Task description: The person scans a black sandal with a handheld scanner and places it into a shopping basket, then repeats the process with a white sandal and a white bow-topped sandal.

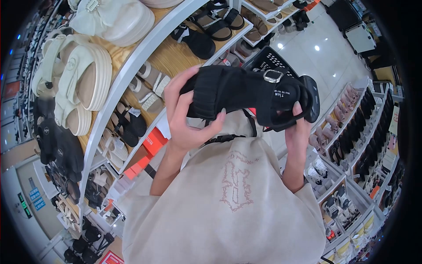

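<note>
A black sandal (239,90) with a gathered toe band, a silver buckle (273,76) and white lettering on its insole lies sideways in front of my chest. My left hand (187,116) grips the toe end, fingers over the far side and thumb along the near edge of the band. At the heel end, my right hand (299,130) is closed on the sandal by the back strap, its thumb near the insole. Both hands hold it up off the shelves. Some of the right fingers are hidden behind the heel.
Wooden shelves with a white curved edge (103,99) rise at my left, bearing cream sandals (90,72) and black sandals (202,42). Red shoe boxes (154,141) sit lower. Beyond the held sandal is a black perforated basket (274,59). Shoe racks (347,163) line the right side.
</note>
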{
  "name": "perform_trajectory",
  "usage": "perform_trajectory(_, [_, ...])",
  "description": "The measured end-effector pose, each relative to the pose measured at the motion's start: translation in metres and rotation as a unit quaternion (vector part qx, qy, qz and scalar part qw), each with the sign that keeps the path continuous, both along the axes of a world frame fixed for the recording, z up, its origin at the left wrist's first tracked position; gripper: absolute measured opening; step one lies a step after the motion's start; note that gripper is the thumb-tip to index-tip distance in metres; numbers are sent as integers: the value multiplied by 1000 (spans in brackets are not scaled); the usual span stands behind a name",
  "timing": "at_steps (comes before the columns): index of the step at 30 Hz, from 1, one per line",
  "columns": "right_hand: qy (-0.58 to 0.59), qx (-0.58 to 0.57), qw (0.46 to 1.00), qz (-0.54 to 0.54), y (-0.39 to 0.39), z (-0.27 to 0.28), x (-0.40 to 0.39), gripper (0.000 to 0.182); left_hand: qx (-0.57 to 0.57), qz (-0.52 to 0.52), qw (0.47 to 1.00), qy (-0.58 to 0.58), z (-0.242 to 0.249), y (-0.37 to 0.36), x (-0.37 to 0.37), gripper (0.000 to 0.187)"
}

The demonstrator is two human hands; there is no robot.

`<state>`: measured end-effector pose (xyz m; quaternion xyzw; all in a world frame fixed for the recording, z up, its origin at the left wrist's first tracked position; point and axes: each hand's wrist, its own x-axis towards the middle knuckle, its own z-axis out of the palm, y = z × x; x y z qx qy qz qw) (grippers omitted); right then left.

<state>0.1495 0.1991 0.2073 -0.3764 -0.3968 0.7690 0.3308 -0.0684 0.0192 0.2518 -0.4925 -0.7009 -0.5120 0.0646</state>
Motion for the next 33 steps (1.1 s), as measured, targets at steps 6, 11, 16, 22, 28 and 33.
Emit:
perform_trajectory(6, [30, 103, 991, 75, 13, 15, 1, 72, 3, -44, 998, 36, -3, -12, -11, 54])
perform_trajectory(11, [-80, 142, 984, 77, 5, 2, 11, 73, -63, -80, 985, -140, 10, -12, -8, 51])
perform_trajectory(16, [-17, 321, 934, 153, -5, 15, 2, 82, -52, -61, 960, -270, 12, -18, -9, 48])
perform_trajectory(22, [33, 321, 935, 147, -18, 15, -1, 82, -17, -21, 964, -265, 27, -13, 4, 51])
perform_trajectory(28, [94, 377, 908, 156, -20, 5, 0, 82, -21, 5, 971, -239, 30, -13, 15, 55])
perform_trajectory(33, [111, 407, 892, 165, -22, 11, -3, 79, -22, 5, 978, -208, 26, -18, 16, 56])
